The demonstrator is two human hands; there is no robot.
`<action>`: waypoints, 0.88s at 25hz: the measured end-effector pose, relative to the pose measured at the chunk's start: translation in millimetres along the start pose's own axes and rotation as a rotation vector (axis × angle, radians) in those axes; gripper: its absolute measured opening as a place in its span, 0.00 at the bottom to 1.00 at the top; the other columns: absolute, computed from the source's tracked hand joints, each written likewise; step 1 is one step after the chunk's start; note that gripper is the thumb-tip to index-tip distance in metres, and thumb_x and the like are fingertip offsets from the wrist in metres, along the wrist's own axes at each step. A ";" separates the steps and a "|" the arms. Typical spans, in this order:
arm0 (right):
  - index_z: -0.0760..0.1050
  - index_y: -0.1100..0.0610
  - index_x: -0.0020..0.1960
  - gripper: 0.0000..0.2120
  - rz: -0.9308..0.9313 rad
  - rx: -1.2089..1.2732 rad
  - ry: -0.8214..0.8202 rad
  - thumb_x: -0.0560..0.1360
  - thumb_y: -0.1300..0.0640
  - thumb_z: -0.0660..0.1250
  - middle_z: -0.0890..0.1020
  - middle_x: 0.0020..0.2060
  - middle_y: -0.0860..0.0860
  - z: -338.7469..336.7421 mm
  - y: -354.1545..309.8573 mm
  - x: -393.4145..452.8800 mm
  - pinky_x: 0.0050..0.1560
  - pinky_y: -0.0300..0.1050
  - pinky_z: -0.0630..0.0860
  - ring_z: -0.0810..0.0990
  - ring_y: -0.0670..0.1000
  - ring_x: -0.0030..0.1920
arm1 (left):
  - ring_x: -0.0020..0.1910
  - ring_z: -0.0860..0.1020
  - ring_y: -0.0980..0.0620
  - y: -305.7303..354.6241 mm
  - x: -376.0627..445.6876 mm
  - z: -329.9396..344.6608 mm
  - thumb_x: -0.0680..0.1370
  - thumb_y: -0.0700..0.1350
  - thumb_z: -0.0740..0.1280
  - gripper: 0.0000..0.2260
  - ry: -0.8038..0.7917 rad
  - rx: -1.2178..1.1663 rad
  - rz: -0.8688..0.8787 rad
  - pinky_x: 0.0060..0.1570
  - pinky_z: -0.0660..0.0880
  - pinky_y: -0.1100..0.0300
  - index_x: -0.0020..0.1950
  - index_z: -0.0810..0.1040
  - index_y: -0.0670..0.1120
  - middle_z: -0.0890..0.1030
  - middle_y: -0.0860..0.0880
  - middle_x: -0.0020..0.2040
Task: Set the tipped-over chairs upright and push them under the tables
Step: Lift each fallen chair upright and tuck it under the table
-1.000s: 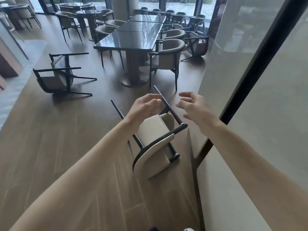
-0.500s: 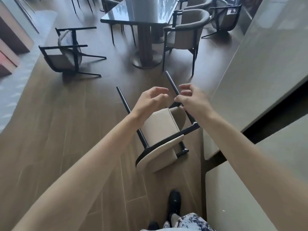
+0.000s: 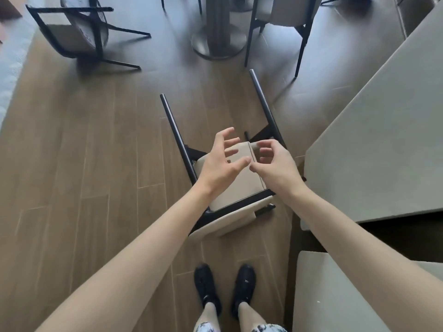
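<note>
A tipped-over chair (image 3: 239, 188) with a beige seat and black frame lies on its back on the wooden floor, two legs pointing away from me. My left hand (image 3: 221, 161) hovers over the seat's underside with fingers spread. Close beside it, my right hand (image 3: 275, 166) hangs over the seat's right edge with fingers loosely bent; neither hand grips anything. A second tipped-over chair (image 3: 79, 34) lies on its side at the upper left.
A table's round pedestal base (image 3: 218, 44) stands at the top centre, with an upright chair (image 3: 282, 17) to its right. A grey wall panel (image 3: 383, 140) runs close along the right. My black shoes (image 3: 225, 286) stand just behind the chair.
The view has tilted down and closer to the chair. Both hands have lowered over its seat and come nearer each other, fingers spreading.
</note>
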State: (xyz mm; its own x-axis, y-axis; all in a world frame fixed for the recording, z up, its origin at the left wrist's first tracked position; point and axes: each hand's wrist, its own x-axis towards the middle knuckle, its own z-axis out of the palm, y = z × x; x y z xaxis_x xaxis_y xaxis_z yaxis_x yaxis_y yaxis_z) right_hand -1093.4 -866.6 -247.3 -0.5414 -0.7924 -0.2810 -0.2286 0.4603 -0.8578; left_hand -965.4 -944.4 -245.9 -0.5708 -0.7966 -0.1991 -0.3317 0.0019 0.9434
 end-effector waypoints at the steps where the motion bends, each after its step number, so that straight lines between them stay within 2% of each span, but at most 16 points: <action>1: 0.71 0.53 0.69 0.26 0.002 -0.012 0.001 0.73 0.58 0.74 0.78 0.63 0.50 7.6 12.2 7.4 0.62 0.47 0.77 0.78 0.50 0.61 | 0.64 0.76 0.52 -11.9 7.3 3.0 0.76 0.42 0.73 0.33 0.016 -0.005 -0.019 0.60 0.74 0.61 0.77 0.61 0.51 0.74 0.49 0.69; 5: 0.69 0.51 0.70 0.29 0.021 -0.115 -0.002 0.72 0.58 0.75 0.76 0.65 0.49 41.1 66.7 28.5 0.56 0.38 0.72 0.74 0.46 0.60 | 0.63 0.74 0.55 -64.7 30.2 16.7 0.77 0.41 0.72 0.32 0.028 0.018 -0.083 0.58 0.72 0.64 0.76 0.60 0.52 0.73 0.52 0.68; 7: 0.68 0.51 0.71 0.31 0.021 -0.176 -0.006 0.72 0.58 0.75 0.74 0.66 0.49 55.3 94.2 33.7 0.58 0.39 0.71 0.73 0.45 0.61 | 0.63 0.73 0.55 -90.7 34.1 23.6 0.76 0.37 0.69 0.31 0.009 0.071 -0.100 0.62 0.73 0.61 0.75 0.63 0.52 0.73 0.53 0.67; 10: 0.67 0.50 0.71 0.31 0.021 -0.282 -0.050 0.71 0.59 0.75 0.72 0.66 0.49 74.4 136.7 40.5 0.59 0.38 0.69 0.72 0.48 0.65 | 0.66 0.70 0.56 -131.7 33.0 36.4 0.73 0.32 0.68 0.33 -0.062 0.169 -0.142 0.60 0.70 0.70 0.74 0.64 0.52 0.70 0.53 0.69; 11: 0.67 0.50 0.71 0.31 0.015 -0.325 -0.076 0.72 0.60 0.74 0.72 0.67 0.49 80.6 149.6 42.2 0.59 0.37 0.68 0.71 0.48 0.66 | 0.68 0.68 0.56 -145.0 30.8 41.3 0.71 0.32 0.67 0.34 -0.098 0.190 -0.155 0.62 0.69 0.70 0.75 0.64 0.51 0.69 0.52 0.70; 13: 0.67 0.51 0.72 0.31 -0.013 -0.418 -0.122 0.72 0.61 0.73 0.71 0.68 0.50 92.9 169.9 45.3 0.64 0.42 0.70 0.70 0.50 0.68 | 0.72 0.65 0.54 -167.3 26.8 52.9 0.69 0.33 0.67 0.37 -0.181 0.261 -0.156 0.70 0.66 0.62 0.76 0.63 0.50 0.66 0.52 0.73; 15: 0.67 0.54 0.73 0.32 -0.048 -0.505 -0.158 0.71 0.63 0.71 0.70 0.68 0.52 104.5 185.9 49.0 0.67 0.49 0.71 0.69 0.54 0.68 | 0.74 0.64 0.50 -186.1 25.7 66.3 0.71 0.33 0.69 0.36 -0.239 0.369 -0.149 0.74 0.64 0.55 0.77 0.62 0.50 0.65 0.50 0.75; 19: 0.65 0.53 0.74 0.33 -0.127 -0.724 -0.244 0.71 0.59 0.70 0.70 0.69 0.50 115.8 215.3 65.3 0.68 0.52 0.67 0.69 0.55 0.68 | 0.73 0.63 0.46 -223.7 32.0 85.9 0.73 0.35 0.69 0.43 -0.238 0.500 -0.179 0.73 0.63 0.45 0.80 0.49 0.53 0.60 0.48 0.77; 22: 0.61 0.52 0.75 0.36 -0.180 -1.001 -0.335 0.70 0.55 0.70 0.67 0.71 0.50 117.8 237.8 76.5 0.73 0.58 0.58 0.65 0.55 0.71 | 0.73 0.62 0.44 -255.3 35.1 96.8 0.72 0.40 0.72 0.45 -0.239 0.654 -0.202 0.73 0.63 0.44 0.80 0.47 0.51 0.57 0.47 0.77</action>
State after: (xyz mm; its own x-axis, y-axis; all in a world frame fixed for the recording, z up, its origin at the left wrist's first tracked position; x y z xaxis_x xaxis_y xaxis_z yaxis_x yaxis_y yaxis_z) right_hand -1093.9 -864.9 -523.5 -0.2189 -0.8809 -0.4197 -0.9252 0.3240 -0.1975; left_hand -973.5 -914.3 -519.4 -0.5747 -0.6657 -0.4760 -0.7869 0.2897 0.5448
